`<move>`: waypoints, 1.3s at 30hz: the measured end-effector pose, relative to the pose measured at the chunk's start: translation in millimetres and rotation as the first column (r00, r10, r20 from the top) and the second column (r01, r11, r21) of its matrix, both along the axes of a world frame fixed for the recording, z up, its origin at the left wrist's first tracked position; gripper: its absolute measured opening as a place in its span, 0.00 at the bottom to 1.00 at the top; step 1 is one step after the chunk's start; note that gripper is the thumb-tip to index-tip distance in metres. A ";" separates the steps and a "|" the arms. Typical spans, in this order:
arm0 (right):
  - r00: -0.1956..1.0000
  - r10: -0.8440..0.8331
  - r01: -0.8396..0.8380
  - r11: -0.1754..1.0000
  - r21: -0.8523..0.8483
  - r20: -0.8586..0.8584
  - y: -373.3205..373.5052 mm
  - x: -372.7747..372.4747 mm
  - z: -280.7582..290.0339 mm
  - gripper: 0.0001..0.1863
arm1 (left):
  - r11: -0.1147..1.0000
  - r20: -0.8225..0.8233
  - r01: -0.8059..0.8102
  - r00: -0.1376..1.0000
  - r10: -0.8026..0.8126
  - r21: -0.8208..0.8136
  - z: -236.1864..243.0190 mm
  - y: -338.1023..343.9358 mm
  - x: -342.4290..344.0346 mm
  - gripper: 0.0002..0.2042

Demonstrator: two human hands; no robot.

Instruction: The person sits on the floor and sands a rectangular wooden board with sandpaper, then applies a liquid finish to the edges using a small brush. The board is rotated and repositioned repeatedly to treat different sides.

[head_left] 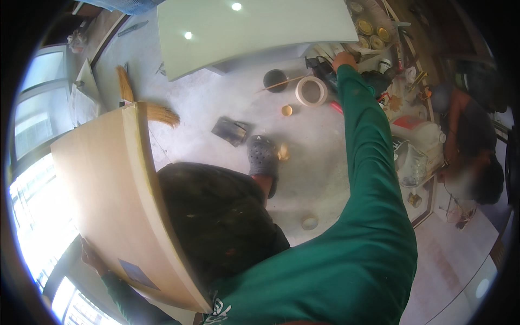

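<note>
At the far left, bright window panes (40, 130) border the work area. The left hand (93, 257) meets the lower left edge of a wooden board (100, 179); its fingers are partly hidden, so whether they pinch the board or lie flat cannot be told. The board stands tilted at the person's left side, extending up and to the right from this hand, between it and the dark trousers (216, 216). Its broad face is smooth, plain and light tan; its long right edge is thick and paler, with a yellowish strip. A dark rectangular label (136, 273) is fixed near the bottom of the face; no writing on it is legible. A straw broom (162, 115) lies beyond the board's top edge. White print (219, 310) marks the green shirt, partly folded from view.

At centre, a flat black box (231, 130) lies on the floor near a grey clog (262, 154), which bears a small white mark. Farther out are a dark pot (275, 80), a small yellow cup (286, 110) and a pale round tub (311, 91).

The right arm is extended; the right hand (344, 59) is beside a black tool (322, 69), near the edge of a white table (260, 30), well apart from the board. Its finger position cannot be told. At right are a clear plastic bag (411, 165), a whitish jug (430, 135) and a co-worker (471, 130).
</note>
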State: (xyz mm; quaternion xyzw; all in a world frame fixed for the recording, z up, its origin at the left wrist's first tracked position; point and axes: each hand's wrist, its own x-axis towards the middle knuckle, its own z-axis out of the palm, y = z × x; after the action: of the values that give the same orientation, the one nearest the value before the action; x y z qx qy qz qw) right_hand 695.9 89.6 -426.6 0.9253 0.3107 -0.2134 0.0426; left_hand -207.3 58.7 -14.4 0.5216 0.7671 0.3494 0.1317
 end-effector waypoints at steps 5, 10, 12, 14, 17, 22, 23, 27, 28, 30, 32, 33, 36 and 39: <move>0.999 0.036 -0.036 0.999 0.027 -0.002 -1.0 3.3 -13.5 0.15 | 0.999 -0.020 0.010 1.000 -0.011 -0.045 7.4 -10.9 15.5 0.20; 0.998 0.053 -0.053 0.999 -0.009 -0.024 1.5 22.1 -30.7 0.15 | 0.998 0.002 0.025 1.000 -0.025 -0.062 6.8 -16.2 -10.1 0.19; 0.999 0.033 -0.033 0.999 -0.003 -0.021 2.5 23.3 -30.6 0.16 | 0.994 0.007 0.032 0.999 -0.031 -0.101 4.6 -17.6 -33.6 0.19; 0.996 0.085 -0.085 0.996 -0.026 0.002 3.0 20.6 -22.7 0.16 | 0.993 0.012 -0.002 1.000 0.004 -0.115 4.8 -16.3 -36.0 0.22; 0.995 0.003 -0.008 0.999 0.049 0.100 2.3 -8.9 8.2 0.16 | 0.989 -0.028 -0.027 0.999 0.024 -0.144 9.1 -18.9 -58.8 0.20; 0.993 0.116 -0.117 0.992 0.055 0.019 -8.3 2.0 11.5 0.17 | 0.999 0.027 -0.030 0.999 0.031 -0.022 -0.2 -14.5 -18.9 0.19; 0.987 0.159 -0.158 0.987 0.038 -0.007 -7.7 0.7 9.1 0.17 | 0.995 0.042 -0.024 0.999 0.028 -0.094 4.0 -13.7 -27.8 0.19; 0.977 0.214 -0.214 0.977 -0.009 -0.005 -11.4 -1.0 15.6 0.17 | 0.998 -0.015 0.006 1.000 -0.007 -0.064 1.1 -11.9 -26.1 0.19; 0.980 0.196 -0.196 0.981 0.007 0.021 -12.2 -3.7 14.3 0.17 | 0.998 0.001 -0.013 1.000 0.013 -0.068 2.4 -11.8 -18.1 0.19; 0.982 0.168 -0.174 0.983 0.062 0.090 -9.3 -0.5 16.4 0.16 | 0.993 0.011 -0.011 1.000 0.013 -0.115 4.6 -11.6 -17.1 0.21; 0.977 0.135 -0.157 0.979 0.133 0.163 -12.0 19.7 0.9 0.16 | 0.977 -0.011 0.037 0.999 -0.040 -0.209 12.1 -7.6 -34.2 0.24; 0.976 0.121 -0.159 0.963 0.216 0.181 -11.6 18.8 2.1 0.16 | 0.976 -0.019 0.018 1.000 -0.023 -0.215 13.5 -8.3 -40.4 0.24; 0.972 0.042 -0.142 0.887 0.440 0.229 -14.4 26.7 11.4 0.15 | 0.987 -0.036 -0.016 0.999 0.010 -0.159 7.6 -10.9 -44.6 0.20; 0.987 -0.148 0.064 0.733 0.678 0.067 -26.6 38.7 2.6 0.14 | 0.999 -0.134 0.040 0.990 -0.039 0.002 -0.1 -3.6 -25.4 0.20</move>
State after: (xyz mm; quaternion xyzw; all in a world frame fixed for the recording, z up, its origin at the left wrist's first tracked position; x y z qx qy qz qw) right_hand 734.5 63.0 -424.0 0.9050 0.3105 -0.0348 -0.2887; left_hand -232.7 55.0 -14.5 0.5593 0.7628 0.3128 0.0857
